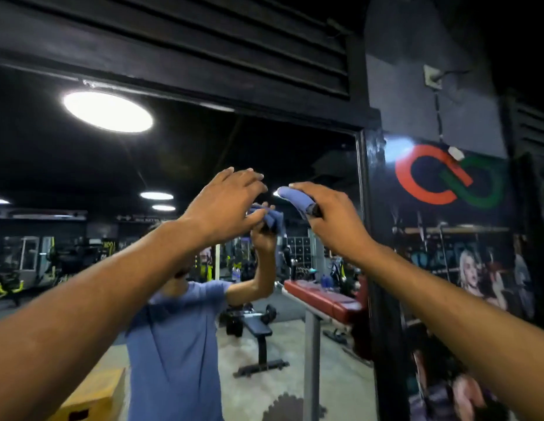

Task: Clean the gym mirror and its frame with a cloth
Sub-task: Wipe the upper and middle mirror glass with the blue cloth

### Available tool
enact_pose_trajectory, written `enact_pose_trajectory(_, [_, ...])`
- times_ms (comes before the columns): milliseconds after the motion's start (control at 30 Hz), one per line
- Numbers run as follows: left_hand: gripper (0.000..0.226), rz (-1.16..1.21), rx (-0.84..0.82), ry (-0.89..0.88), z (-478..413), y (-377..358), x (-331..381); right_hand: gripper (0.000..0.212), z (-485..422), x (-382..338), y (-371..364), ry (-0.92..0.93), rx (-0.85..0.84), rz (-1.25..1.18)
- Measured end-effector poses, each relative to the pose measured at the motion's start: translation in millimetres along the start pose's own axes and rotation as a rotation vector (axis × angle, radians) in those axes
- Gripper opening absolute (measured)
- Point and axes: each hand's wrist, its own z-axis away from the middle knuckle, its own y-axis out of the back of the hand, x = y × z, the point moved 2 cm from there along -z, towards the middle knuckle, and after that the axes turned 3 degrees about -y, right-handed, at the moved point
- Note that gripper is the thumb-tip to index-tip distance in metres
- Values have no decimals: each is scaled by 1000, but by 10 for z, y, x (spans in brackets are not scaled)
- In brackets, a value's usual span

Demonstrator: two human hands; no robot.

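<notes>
- A round ceiling light [108, 111] is shining in the mirror [82, 183] at the upper left, and 3 smaller lights are glowing lower in the glass.
- A yellow box [91, 396] is sitting on the floor at the lower left, seen in the reflection.
- The left hand [225, 205] is hovering in front of the glass at head height; its grip is apart, the fingers are reaching toward the right and are holding nothing.
- Under this hand the mirror is showing the reflected person in a blue shirt [173, 344], with a bunched blue cloth in the reflected hand.
- A black weight bench [258, 329] is standing behind the person in the reflection.
- The right hand [328, 214] is gripping the cloth [295, 197]; its grip is clamped on it, and the blue folded end is sticking out to the left, near the left fingertips but apart from them.
- I cannot tell if the cloth is touching the glass.
- A red padded surface [322, 296] on a grey post is showing below the right hand.
- The black frame [371, 208] is running down just right of the right hand.
- A wall poster with a red and green logo [446, 177] is hanging at the far right.
</notes>
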Motion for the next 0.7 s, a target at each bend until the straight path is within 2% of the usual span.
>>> enact_pose_trajectory(67, [57, -46, 12, 25, -259, -103, -26, 62, -363, 330, 75, 74, 128, 70])
enact_pose_trajectory(133, [60, -98, 29, 41, -484, -202, -42, 52, -728, 685, 127, 87, 258, 137])
enact_pose_trajectory(200, [62, -123, 34, 58, -650, -307, -44, 63, -1027, 985, 117, 15, 340, 145])
enact_pose_trajectory(300, [65, -168, 31, 63, -896, -542, -50, 72, -1243, 1330, -164, -64, 268, 123])
enact_pose_trajectory(400, [68, -240, 51, 35, -1065, -781, -99, 79, -975, 1458, -602, 36, 131, 267])
enact_pose_trajectory(467, [71, -292, 86, 19, -1110, -915, -131, 81, -768, 1544, -770, 130, 129, 304])
enact_pose_trajectory(533, [74, -351, 107, 4, -1115, -1022, -161, 72, -784, 1655, -768, 178, 205, 287])
enact_pose_trajectory(600, [74, -401, 127, -9, -1104, -1100, -191, 68, -1031, 1792, -673, 113, 331, 292])
enact_pose_trajectory(700, [75, -418, 163, -34, -1110, -1127, -207, 77, -1598, 1862, -399, -159, 478, 184])
